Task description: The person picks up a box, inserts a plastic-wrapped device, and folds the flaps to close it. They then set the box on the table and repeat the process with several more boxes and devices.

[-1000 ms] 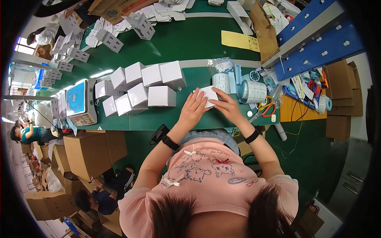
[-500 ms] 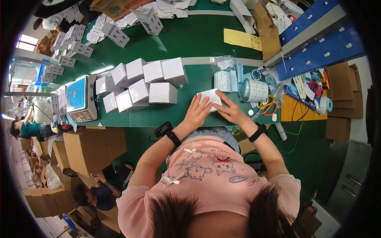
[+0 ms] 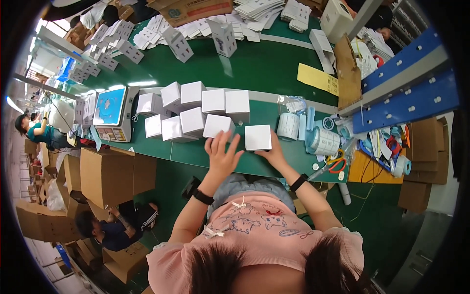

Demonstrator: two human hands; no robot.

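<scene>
Grasping one box, seemingly not yet grouped, in right hand; spreading unclenched left hand by boxes already grouped.

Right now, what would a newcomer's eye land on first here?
Probably the cluster of plain white cube-shaped boxes on the green tabletop, left of centre. Next, one separate white cube-shaped box near the middle, with the right hand against its right side. Then the slotted blue frame slanting across the upper right.
</scene>
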